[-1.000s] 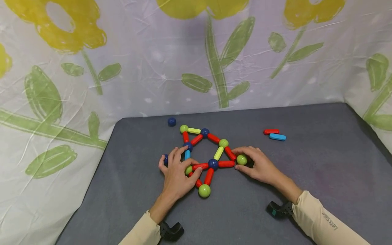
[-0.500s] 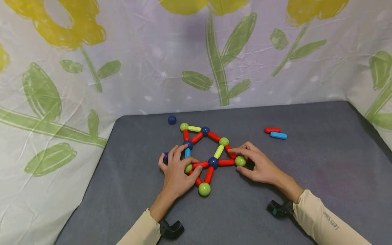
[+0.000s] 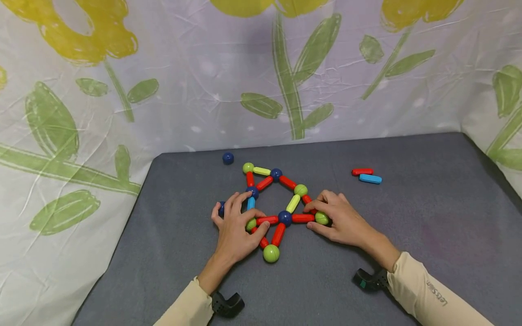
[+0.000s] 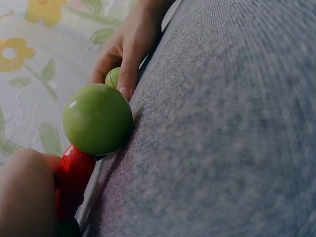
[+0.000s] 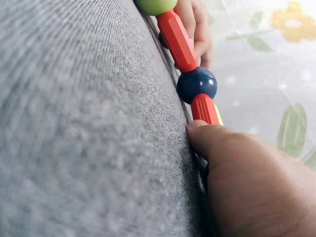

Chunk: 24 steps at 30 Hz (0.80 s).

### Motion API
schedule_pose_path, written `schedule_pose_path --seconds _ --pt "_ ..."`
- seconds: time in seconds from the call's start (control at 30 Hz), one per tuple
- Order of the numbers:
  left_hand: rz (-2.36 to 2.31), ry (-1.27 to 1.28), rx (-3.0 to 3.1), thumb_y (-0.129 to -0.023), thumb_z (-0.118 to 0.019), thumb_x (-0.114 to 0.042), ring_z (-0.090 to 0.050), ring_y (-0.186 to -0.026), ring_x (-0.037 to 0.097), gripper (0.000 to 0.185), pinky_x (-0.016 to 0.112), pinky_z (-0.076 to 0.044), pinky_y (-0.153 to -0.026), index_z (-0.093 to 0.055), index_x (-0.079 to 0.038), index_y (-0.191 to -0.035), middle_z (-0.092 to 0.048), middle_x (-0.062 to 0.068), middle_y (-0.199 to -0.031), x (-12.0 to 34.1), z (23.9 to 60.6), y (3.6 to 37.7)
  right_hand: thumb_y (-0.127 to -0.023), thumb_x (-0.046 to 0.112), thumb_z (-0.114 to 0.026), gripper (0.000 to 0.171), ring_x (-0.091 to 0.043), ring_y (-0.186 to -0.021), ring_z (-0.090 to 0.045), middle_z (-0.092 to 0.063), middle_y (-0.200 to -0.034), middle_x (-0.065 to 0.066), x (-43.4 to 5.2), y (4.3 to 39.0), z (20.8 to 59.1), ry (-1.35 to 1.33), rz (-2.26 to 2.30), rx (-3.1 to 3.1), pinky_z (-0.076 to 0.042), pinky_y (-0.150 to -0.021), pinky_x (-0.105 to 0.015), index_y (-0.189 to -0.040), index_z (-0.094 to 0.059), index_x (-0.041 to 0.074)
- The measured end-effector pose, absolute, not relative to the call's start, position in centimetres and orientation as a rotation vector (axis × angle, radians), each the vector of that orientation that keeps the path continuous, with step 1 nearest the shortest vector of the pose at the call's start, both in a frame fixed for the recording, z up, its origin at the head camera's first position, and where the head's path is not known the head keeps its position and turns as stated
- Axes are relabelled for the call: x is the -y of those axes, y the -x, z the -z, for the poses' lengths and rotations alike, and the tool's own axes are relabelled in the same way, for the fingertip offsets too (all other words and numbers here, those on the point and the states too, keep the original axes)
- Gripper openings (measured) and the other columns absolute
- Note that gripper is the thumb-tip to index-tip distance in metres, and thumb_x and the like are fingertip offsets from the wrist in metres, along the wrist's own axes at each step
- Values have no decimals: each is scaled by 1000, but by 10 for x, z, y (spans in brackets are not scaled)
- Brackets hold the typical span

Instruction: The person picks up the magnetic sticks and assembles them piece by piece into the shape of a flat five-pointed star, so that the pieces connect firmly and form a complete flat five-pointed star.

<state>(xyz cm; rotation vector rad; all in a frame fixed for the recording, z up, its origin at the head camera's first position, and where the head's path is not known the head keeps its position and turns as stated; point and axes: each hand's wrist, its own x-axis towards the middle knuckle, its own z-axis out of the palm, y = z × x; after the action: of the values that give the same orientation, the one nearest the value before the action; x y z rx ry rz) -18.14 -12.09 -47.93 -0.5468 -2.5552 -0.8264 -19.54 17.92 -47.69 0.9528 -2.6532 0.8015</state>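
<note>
A flat ball-and-rod building toy frame (image 3: 292, 203) lies on the grey table, made of red, yellow and blue rods between green and dark blue balls. At its lower left, my left hand (image 3: 238, 235) is spread over it, thumb and index finger pinching a red rod (image 3: 269, 220) beside a green ball (image 3: 251, 225). On the right my right hand (image 3: 346, 222) holds another green ball (image 3: 322, 218) where two red rods meet, thumb below and index finger above. In the left wrist view, a large green ball (image 4: 98, 119) tops a red rod (image 4: 75, 180) near the thumb.
A loose dark blue ball (image 3: 228, 158) lies near the back edge, another (image 3: 221, 208) beside my left fingers. One red rod (image 3: 362, 171) and one blue rod (image 3: 370, 179) lie at the back right. A flower-printed cloth (image 3: 183, 90) rises behind the table.
The green ball in my right hand has come against the ends of the two red rods. My right fingers have shifted left over the rod ends, and the left hand stays in place.
</note>
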Motion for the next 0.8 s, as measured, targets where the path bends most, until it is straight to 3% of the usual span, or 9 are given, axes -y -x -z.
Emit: schedule_pose_path --seconds 0.2,0.57,0.8 --pt "822 545 2561 -88 -73 -39 -36 -146 42 12 72 3 -111 -76 -28 -86 -53 8 -148 121 480 181 -90 41 -75 35 -5 -92 -41 -53 -105 10 -179 195 476 -985 -769 2679 -23 -79 -31 -123 -67 30" --pt "830 561 2547 -86 -74 -38 -36 -145 43 11 72 3 -111 -76 -28 -85 -54 9 -148 120 478 180 -86 30 -81 23 -3 -88 -42 -52 -97 11 -180 196 480 -955 -896 2584 -23 -77 -30 -106 -71 31" --pt "828 555 2559 -87 -74 -38 -37 -145 42 11 71 3 -112 -76 -28 -85 -54 8 -148 120 478 181 -86 30 -80 22 -3 -86 -41 -52 -98 11 -180 196 480 -956 -890 2572 -23 -77 -30 -107 -72 32"
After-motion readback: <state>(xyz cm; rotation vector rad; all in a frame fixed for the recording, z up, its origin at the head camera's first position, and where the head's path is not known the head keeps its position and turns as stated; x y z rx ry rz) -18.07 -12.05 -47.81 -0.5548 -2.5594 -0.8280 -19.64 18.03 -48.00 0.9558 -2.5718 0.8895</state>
